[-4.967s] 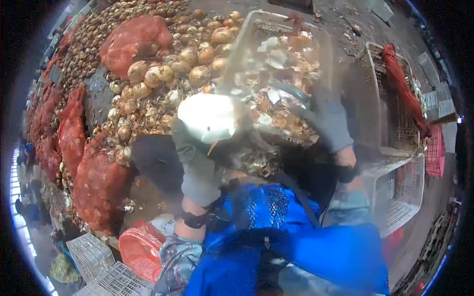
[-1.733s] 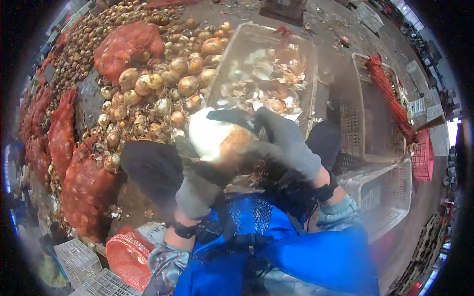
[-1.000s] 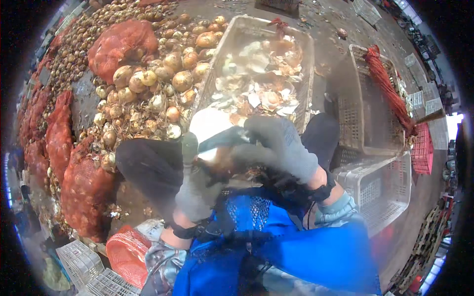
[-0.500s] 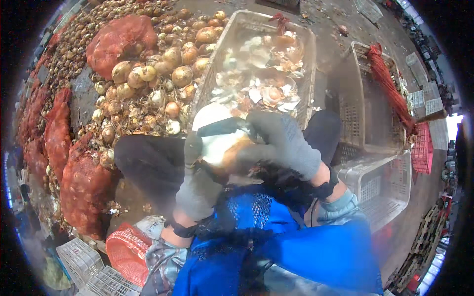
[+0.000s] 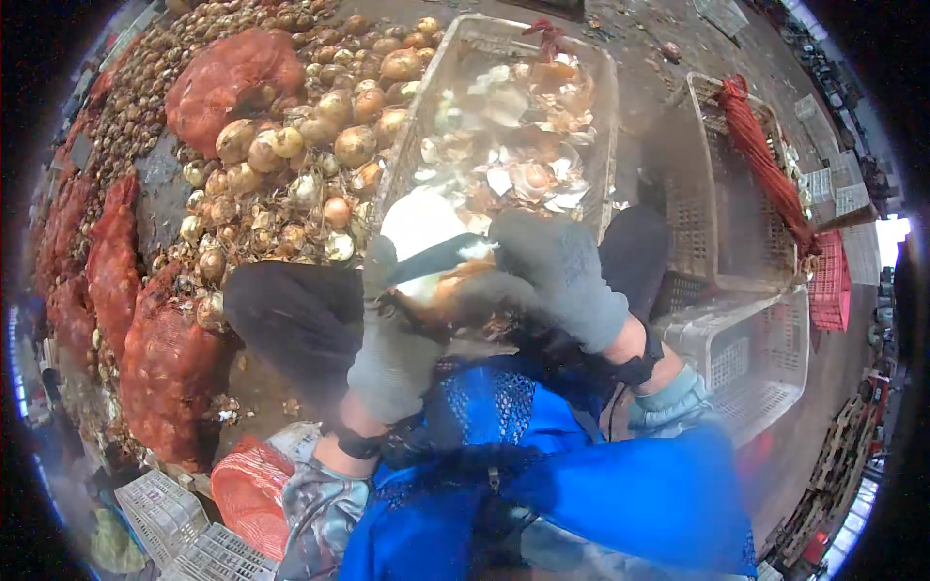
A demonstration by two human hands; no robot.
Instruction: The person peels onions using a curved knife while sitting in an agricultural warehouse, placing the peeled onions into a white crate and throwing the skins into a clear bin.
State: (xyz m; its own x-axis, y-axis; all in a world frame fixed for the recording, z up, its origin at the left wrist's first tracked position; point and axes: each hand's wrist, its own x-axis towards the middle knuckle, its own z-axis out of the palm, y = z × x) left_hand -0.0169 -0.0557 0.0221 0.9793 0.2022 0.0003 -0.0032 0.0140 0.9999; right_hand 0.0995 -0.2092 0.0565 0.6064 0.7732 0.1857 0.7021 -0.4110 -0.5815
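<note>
"So, where's the onion?"
"By crate's near-L corner, betw. L hand, clamped on it, & R hand, clamped on knife."
"Knife's long axis?"
"Approx. R-to-L across onion, pointing twd L hand."

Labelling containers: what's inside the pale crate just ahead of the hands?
In the crate: loose white and brown onion skins. Its near end is hidden by the right hand and the pale onion, and anything beneath the top layer is covered.
</note>
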